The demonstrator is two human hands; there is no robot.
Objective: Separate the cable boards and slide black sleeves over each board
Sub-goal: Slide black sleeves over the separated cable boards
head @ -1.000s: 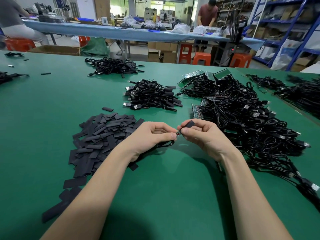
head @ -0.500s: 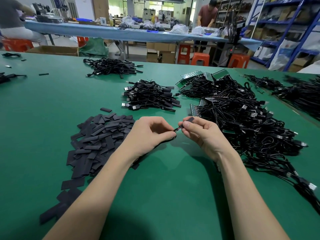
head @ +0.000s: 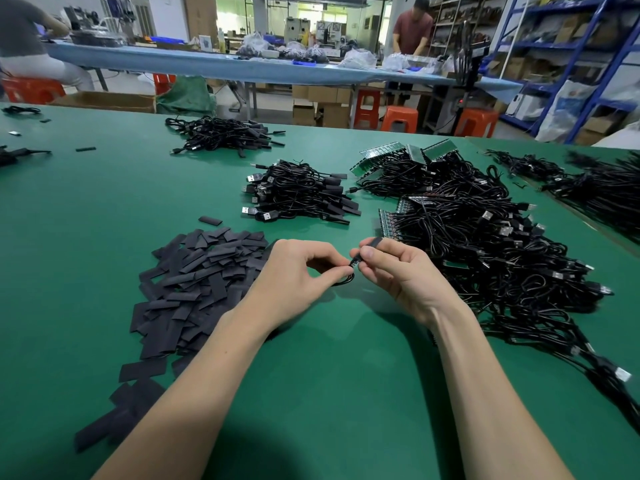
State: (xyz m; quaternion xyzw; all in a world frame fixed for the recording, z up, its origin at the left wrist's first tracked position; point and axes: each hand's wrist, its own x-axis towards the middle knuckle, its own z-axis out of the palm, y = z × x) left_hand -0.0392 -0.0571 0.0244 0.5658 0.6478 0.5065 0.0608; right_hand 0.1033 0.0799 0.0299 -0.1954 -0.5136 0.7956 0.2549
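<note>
Head view: your left hand (head: 298,271) pinches a cable (head: 346,279), right hand (head: 398,268) apparently starting a sleeve (head: 373,242) onto it; the tangled pile (head: 502,258) toward the surface's right edge remains.

Small board (head: 354,263) between the fingertips is mostly covered, detail too small to read. Cable (head: 343,280) is largely hidden under the left hand (head: 294,282). Sleeve (head: 372,244) is partly covered by right hand (head: 398,275). Cable pile (head: 519,271) is cut off at the right edge.

black sleeves (head: 201,282), green table (head: 86,220) (orange stools (head: 398,117))
</note>
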